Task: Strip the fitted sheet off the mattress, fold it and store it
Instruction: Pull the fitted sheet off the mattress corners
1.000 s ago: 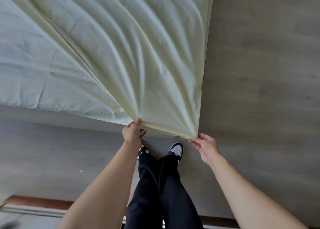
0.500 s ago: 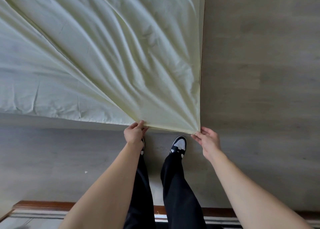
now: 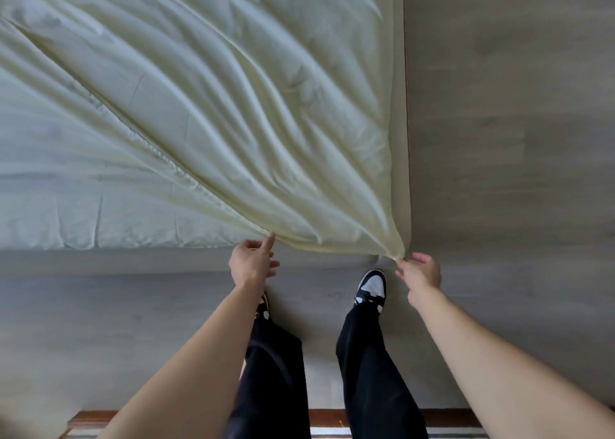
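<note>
A pale yellow-green fitted sheet [image 3: 233, 112] lies spread and rumpled over the mattress, filling the upper left of the head view. Deep folds run from its far left down to its near right corner. My left hand [image 3: 251, 262] pinches the sheet's near edge between thumb and forefinger. My right hand [image 3: 421, 272] grips the gathered tip of the near right corner, which is pulled to a point. The two hands are about a forearm's length apart along the near edge. The mattress itself is hidden under the cloth.
Grey wood-look floor [image 3: 515, 139] lies to the right and in front of the bed. My legs in black trousers and a black-and-white shoe [image 3: 371, 287] stand close to the bed's near edge. A brown wooden strip [image 3: 96, 420] runs along the bottom.
Both hands have kept their grip and spread further apart. The folds have deepened and loose sheet has billowed at the far left. My right foot has stepped to the right.
</note>
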